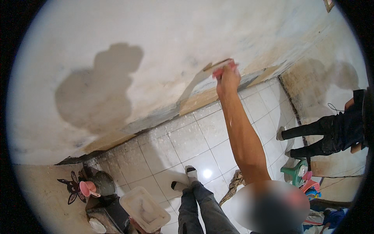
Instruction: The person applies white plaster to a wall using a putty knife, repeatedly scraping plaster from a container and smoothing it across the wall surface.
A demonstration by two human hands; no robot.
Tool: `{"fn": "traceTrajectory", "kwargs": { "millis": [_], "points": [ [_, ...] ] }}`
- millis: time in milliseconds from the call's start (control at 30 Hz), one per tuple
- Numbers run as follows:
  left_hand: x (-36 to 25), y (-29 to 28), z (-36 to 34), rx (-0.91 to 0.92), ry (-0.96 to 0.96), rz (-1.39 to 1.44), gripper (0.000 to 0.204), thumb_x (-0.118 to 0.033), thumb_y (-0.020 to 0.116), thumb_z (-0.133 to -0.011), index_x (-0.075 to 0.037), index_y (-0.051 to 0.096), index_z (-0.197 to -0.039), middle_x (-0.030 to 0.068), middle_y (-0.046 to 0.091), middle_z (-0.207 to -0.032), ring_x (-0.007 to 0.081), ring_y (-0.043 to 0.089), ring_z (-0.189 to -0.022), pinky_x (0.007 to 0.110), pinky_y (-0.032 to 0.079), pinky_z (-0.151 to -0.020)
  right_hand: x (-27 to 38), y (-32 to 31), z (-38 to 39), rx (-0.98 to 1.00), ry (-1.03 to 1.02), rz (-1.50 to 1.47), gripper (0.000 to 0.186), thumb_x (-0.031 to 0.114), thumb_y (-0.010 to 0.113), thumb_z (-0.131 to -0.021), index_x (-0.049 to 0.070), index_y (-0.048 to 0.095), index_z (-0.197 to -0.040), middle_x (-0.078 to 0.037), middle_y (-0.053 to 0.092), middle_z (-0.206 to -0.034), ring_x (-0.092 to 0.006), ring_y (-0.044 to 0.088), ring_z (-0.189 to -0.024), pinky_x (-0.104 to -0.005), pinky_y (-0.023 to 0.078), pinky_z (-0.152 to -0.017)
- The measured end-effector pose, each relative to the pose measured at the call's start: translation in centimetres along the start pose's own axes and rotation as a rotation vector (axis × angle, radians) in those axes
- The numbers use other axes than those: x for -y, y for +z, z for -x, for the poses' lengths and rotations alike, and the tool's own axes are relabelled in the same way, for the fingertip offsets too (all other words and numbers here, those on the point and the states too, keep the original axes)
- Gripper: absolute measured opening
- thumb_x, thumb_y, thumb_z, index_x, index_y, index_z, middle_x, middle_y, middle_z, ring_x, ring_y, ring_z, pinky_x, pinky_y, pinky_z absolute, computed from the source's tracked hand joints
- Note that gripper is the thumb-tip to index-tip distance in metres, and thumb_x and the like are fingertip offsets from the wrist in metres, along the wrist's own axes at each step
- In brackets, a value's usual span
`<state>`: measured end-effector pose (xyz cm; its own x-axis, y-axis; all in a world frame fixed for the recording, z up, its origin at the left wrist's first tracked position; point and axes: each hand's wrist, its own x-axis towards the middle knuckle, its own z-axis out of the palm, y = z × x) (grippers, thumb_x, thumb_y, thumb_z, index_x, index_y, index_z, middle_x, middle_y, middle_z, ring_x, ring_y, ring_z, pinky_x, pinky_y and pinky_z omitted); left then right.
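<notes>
My right arm stretches up to the stained white wall (167, 35). At its end my right hand (229, 80) is closed on a red scraper (232, 63), slightly blurred, whose thin straight edge lies at the wall surface. Low on the left, my left hand (137, 226) grips a whitish rectangular plastic tub (125, 197) from its near side; most of its fingers are hidden under the tub. Some pale material lies in the tub's bottom. Bare tan and grey patches run along the wall's lower edge.
White floor tiles (194, 136), speckled near the wall, lie around my feet. At left are a dark bucket (106, 183), a pink dipper (88, 188) and a black box (107, 214). A person in dark clothes (331, 132) stands at right, near a green stool (290, 172).
</notes>
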<state>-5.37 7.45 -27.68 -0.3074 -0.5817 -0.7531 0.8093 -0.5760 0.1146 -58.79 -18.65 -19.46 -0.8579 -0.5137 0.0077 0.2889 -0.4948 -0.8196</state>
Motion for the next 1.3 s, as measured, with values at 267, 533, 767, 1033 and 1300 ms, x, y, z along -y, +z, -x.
{"fn": "traceTrajectory", "kwargs": {
  "millis": [267, 533, 767, 1033, 1300],
  "points": [
    [-0.5, 0.0, 0.9, -0.007, 0.038, 0.014, 0.081, -0.057, 0.071, -0.071, -0.015, 0.043, -0.134, 0.0076, 0.054, -0.122, 0.0313, 0.053, -0.105, 0.055, 0.046, -0.085, -0.3, 3.6, 10.1, 0.513, -0.682, 0.888, 0.011, 0.004, 0.062, -0.070, 0.003, 0.051, -0.071, -0.008, 0.051, -0.065, -0.0178, 0.050, -0.057, -0.0323, 0.041, -0.055],
    [-0.4, -0.3, 1.0, -0.004, 0.037, 0.030, 0.080, -0.057, 0.072, -0.071, -0.015, 0.044, -0.134, 0.0070, 0.055, -0.121, 0.0306, 0.054, -0.104, 0.054, 0.046, -0.084, -5.0, 0.6, 3.2, -0.031, -0.182, 0.496, 0.007, 0.000, 0.063, -0.074, 0.003, 0.058, -0.078, -0.005, 0.056, -0.070, -0.0130, 0.051, -0.061, -0.0278, 0.044, -0.057],
    [-0.7, -0.5, 1.4, -0.018, 0.056, 0.026, 0.079, -0.056, 0.072, -0.071, -0.015, 0.045, -0.133, 0.0065, 0.055, -0.120, 0.0299, 0.054, -0.103, 0.053, 0.047, -0.084, -7.3, 9.2, 15.4, 0.771, -0.740, 0.799, 0.017, 0.009, 0.065, -0.078, 0.003, 0.060, -0.092, -0.018, 0.058, -0.083, -0.0354, 0.056, -0.077, -0.0415, 0.048, -0.068],
    [-1.0, -0.4, 1.2, -0.016, 0.051, 0.043, 0.077, -0.055, 0.072, -0.071, -0.016, 0.046, -0.132, 0.0059, 0.056, -0.119, 0.0291, 0.055, -0.102, 0.052, 0.047, -0.083, -6.0, -2.1, 12.2, 0.407, -0.738, 1.155, 0.009, 0.002, 0.061, -0.079, 0.002, 0.053, -0.077, -0.016, 0.052, -0.074, -0.0351, 0.052, -0.068, -0.0418, 0.041, -0.056],
    [-0.7, -0.7, 1.1, -0.028, 0.045, 0.051, 0.076, -0.054, 0.072, -0.071, -0.016, 0.047, -0.132, 0.0053, 0.057, -0.117, 0.0283, 0.055, -0.101, 0.051, 0.047, -0.082, -9.5, 3.9, 7.7, 0.703, -0.862, 1.077, 0.015, 0.006, 0.065, -0.076, 0.003, 0.061, -0.090, -0.019, 0.061, -0.094, -0.0383, 0.058, -0.090, -0.0443, 0.048, -0.076]
  ]
}}
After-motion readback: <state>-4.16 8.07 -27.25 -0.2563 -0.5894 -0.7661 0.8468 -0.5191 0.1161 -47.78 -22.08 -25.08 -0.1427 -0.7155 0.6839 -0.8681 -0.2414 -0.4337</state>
